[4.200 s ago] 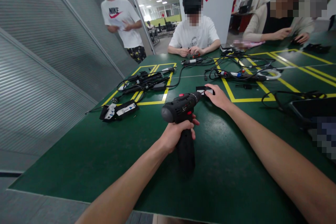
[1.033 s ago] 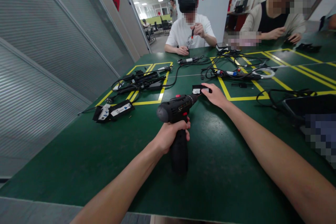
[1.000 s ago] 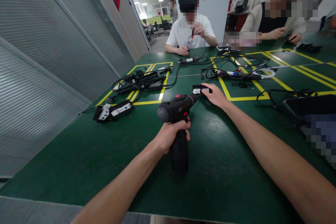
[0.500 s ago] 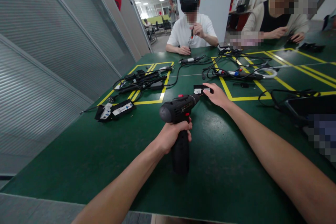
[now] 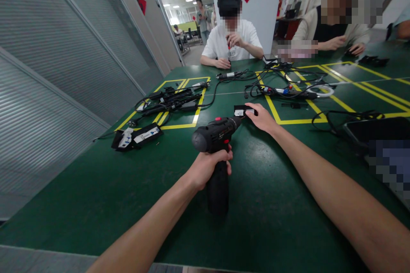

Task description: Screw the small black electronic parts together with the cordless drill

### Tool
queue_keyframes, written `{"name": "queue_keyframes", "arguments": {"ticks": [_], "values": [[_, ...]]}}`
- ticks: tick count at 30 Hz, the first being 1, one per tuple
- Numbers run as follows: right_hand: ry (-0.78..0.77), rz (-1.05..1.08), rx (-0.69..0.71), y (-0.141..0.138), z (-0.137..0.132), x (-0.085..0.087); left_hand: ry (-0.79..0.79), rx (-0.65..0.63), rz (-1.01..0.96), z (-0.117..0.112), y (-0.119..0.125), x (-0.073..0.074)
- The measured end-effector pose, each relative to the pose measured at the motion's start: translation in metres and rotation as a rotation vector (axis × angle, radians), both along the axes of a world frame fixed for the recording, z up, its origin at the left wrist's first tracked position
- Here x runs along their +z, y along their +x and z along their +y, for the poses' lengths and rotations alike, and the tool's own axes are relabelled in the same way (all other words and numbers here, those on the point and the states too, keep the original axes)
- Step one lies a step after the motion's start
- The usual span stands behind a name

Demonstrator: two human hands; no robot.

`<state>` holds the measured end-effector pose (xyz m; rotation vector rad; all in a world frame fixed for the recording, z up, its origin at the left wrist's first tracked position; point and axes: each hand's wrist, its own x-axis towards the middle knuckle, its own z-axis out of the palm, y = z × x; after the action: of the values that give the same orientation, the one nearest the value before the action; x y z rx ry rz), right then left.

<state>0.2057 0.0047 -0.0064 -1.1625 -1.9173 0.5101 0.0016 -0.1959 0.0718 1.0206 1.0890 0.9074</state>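
My left hand (image 5: 214, 165) is wrapped round the grip of a black cordless drill (image 5: 216, 133) with red buttons. The drill points away to the right, its bit tip close to a small black block with a white label (image 5: 239, 111). Whether the bit touches the block I cannot tell. My right hand (image 5: 260, 118) grips the right end of that block with thumb and fingers, holding it low at the green table (image 5: 256, 204). Left of the drill lie two black pieces with white labels (image 5: 146, 133), side by side.
Tangled black cables and tools (image 5: 173, 100) lie in a yellow-taped area at the left. More cables and a pen-like tool (image 5: 285, 91) lie at the right, near a dark tray-like object (image 5: 378, 132). Across the table sit a person in a headset (image 5: 232, 38) and another person (image 5: 333, 30).
The view has shifted slightly, so everything sits a little further left. Both hands keep their hold on the drill and the block, with hardly any movement between them.
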Motion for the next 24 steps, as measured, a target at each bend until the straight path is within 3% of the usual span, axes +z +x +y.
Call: {"name": "queue_keyframes", "arguments": {"ticks": [12,24], "values": [[0.008,-0.022,0.013,-0.0002,-0.0012,0.0015,0.0,0.008,0.026,-0.0019,0.0034,0.0074],[-0.029,-0.017,0.013,0.0003,-0.0016,0.0024,-0.026,0.012,-0.002,-0.0017,0.0028,0.0058]]}}
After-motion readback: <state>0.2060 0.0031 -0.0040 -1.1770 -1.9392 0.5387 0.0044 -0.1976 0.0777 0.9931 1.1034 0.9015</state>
